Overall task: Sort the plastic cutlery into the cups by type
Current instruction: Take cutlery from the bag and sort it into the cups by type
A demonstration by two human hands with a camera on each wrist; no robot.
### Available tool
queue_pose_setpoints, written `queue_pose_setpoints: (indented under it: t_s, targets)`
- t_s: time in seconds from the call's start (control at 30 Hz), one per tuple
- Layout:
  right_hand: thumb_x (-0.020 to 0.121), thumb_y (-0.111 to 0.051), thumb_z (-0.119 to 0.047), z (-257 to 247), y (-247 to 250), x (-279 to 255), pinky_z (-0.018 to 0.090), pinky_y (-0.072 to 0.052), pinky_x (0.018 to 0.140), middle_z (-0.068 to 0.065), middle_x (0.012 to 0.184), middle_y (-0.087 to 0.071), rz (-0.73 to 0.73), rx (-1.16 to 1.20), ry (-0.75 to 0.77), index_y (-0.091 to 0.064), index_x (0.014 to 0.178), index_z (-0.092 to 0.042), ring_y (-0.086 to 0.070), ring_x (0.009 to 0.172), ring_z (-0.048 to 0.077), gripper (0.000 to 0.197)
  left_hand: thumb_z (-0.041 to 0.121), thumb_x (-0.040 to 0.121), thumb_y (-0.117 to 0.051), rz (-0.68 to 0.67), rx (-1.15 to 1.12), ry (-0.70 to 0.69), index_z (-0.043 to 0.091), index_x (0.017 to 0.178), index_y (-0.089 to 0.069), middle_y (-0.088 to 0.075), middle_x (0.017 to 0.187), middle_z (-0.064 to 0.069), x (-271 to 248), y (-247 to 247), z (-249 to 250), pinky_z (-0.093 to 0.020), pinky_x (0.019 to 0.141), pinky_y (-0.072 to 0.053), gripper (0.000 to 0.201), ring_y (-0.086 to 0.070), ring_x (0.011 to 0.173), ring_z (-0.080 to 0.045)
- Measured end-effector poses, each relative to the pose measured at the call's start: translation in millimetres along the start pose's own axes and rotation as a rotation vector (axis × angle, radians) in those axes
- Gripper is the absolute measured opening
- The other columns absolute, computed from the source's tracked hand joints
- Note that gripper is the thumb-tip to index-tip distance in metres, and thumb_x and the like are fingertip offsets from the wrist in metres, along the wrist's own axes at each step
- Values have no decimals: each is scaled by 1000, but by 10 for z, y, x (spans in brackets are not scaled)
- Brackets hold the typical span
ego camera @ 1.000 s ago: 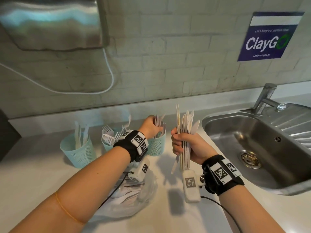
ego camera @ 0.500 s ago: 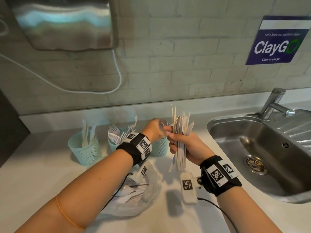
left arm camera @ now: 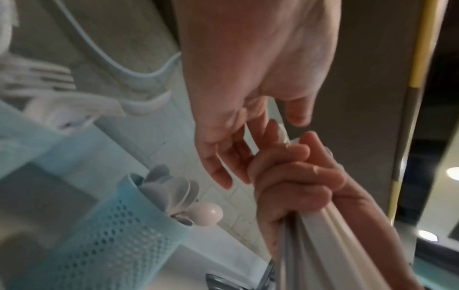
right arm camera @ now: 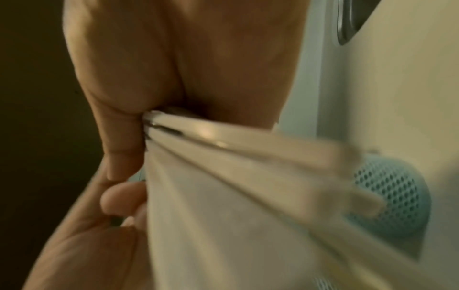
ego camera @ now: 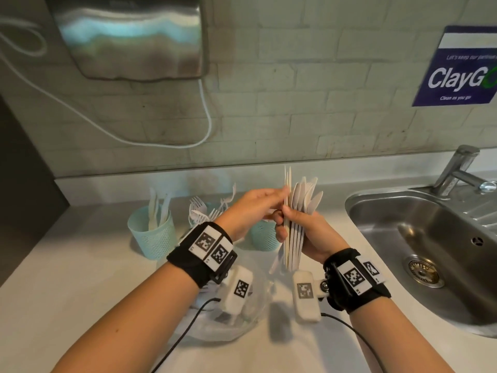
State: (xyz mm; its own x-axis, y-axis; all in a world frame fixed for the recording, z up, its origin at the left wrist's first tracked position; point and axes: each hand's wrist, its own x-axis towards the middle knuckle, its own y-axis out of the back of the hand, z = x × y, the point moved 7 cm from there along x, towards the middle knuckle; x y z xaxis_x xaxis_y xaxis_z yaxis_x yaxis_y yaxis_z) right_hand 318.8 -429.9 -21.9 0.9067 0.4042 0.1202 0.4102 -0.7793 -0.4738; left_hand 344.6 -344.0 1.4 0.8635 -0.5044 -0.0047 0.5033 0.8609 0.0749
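My right hand (ego camera: 289, 227) grips an upright bundle of white plastic cutlery (ego camera: 301, 200) above the counter, with spoon bowls and thin blades fanned at its top. My left hand (ego camera: 278, 195) reaches across to the bundle's top, and its thumb and fingers pinch a tall thin piece (ego camera: 286, 181) on the left side. In the left wrist view the left hand (left arm camera: 275, 131) meets the right hand (left arm camera: 298, 182) on the bundle. Three teal mesh cups stand behind: the knife cup (ego camera: 152, 238), the fork cup (ego camera: 200, 211), and the spoon cup (ego camera: 265, 239), partly hidden by my hands.
A clear plastic bag (ego camera: 242, 321) with more cutlery lies on the counter under my left wrist. A steel sink (ego camera: 430, 238) and tap (ego camera: 457, 168) fill the right side. A metal hand dryer (ego camera: 129, 36) hangs on the tiled wall.
My left hand left the spoon cup and moved right to the bundle's top. The right hand shifted the bundle slightly left, closer to the left hand.
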Motion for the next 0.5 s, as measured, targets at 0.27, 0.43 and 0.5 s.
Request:
queue_pose_setpoints:
  t_s: [0.27,0.43,0.5]
  targets:
    - [86,-52,-10,211,-272,187,25,-50,50,7,68,-57,-27,-2,-23,-55,91,-4,-56,48,15,8,16,93,-55,71,38,-70,13,82,-62,-60,58,-4,-243,345,38,-24,63,-50,13,-61,52,-18]
    - [87,-53,-9,322,-461,297,26,-51,50,8,70,-61,-30,-10,-52,-56,93,-5,-59,49,16,8,11,95,-50,185,-12,-110,6,91,-59,-62,64,-4,-401,612,46,-22,64,-53,11,-58,51,-13]
    - [88,-53,-7,349,-532,338,26,-52,49,9,71,-61,-21,-17,-51,-58,98,-5,-60,48,17,12,10,96,-47,232,-72,-112,8,92,-59,-64,64,0,-465,718,66,-19,61,-53,12,-57,49,-10]
